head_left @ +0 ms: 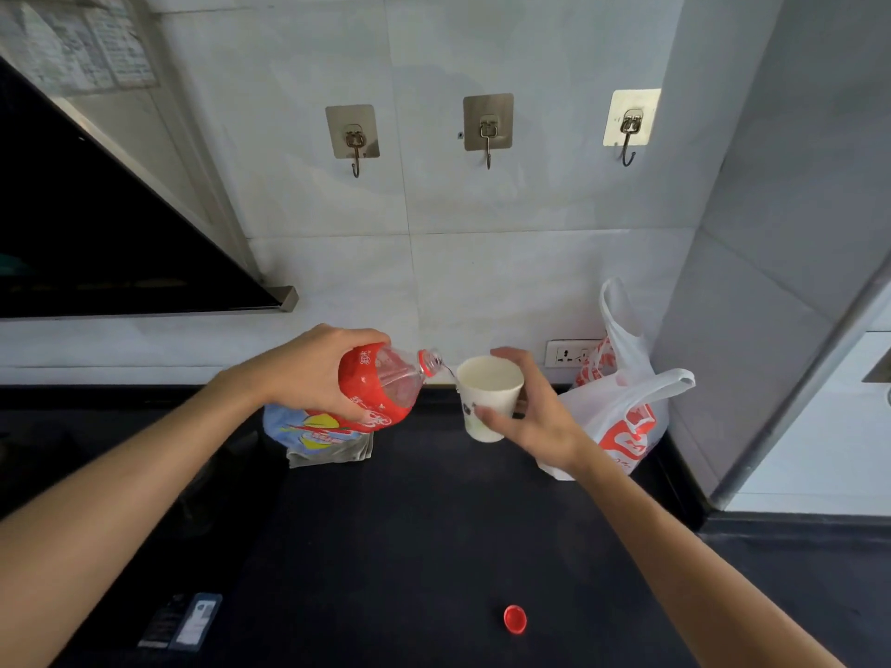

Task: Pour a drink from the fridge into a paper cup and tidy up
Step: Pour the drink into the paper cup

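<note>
Seen from the head camera, a person stands at a dark countertop (410, 547) against a pale tiled wall, pouring from a clear plastic bottle (381, 388) with a red label into a white paper cup (487, 397). The left hand (313, 368) is wrapped closed over the bottle's body from above, tipping it almost level so that its open neck points right toward the cup's rim. A thin clear stream runs from the neck to the rim. The right hand (530, 417) grips the cup from its right side, fingers curled around the far wall and thumb across the front, holding it tilted slightly toward the bottle and raised above the counter. The bottle's red cap (515, 619) lies on the counter near the front edge, well apart from both hands. Beneath the bottle sits a folded bag (318, 436) printed in blue, yellow and red. Behind the right wrist, in the corner, slumps a white plastic shopping bag (622, 412) with red lettering, just below a wall socket (571, 353). Three metal adhesive hooks (488, 130) hang in a row on the tiles above, and a black range hood (96, 243) fills the left edge
</note>
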The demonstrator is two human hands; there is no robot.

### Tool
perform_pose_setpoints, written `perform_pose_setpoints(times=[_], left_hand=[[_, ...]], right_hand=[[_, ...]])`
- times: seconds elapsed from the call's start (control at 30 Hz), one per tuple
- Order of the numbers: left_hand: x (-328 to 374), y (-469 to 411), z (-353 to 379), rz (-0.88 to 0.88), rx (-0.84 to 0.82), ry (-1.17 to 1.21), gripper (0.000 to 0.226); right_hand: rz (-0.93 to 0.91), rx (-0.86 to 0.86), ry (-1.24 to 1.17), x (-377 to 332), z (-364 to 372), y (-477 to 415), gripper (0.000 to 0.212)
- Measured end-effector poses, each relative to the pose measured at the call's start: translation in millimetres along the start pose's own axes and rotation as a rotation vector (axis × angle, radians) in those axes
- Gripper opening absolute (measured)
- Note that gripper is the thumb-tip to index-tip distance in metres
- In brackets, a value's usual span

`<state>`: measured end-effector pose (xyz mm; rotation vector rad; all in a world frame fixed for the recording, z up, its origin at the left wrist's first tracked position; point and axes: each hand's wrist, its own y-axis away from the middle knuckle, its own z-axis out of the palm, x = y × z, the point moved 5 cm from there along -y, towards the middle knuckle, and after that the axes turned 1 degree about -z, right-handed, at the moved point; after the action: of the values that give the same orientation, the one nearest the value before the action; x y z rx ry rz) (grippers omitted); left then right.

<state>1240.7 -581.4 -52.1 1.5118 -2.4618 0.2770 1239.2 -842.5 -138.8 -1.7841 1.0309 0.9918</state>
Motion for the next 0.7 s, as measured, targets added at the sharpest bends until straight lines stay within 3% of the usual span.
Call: perform_pose_setpoints(times=[0.13, 0.27, 0.7], left_hand=[[-14, 17, 31, -0.113, 0.207, 0.331, 0.081], [-17, 29, 61, -0.188, 0.313, 0.560, 0.076], [-5, 37, 103, -0.251, 0.323, 0.635, 0.076]], right_hand=[[-0.029, 0.055, -0.030, -16, -13, -13, 0.065], [-0.041, 0.057, -0.042, -26, -17, -21, 0.066], [-0.028, 0.028, 0.032, -11, -17, -9, 0.064]])
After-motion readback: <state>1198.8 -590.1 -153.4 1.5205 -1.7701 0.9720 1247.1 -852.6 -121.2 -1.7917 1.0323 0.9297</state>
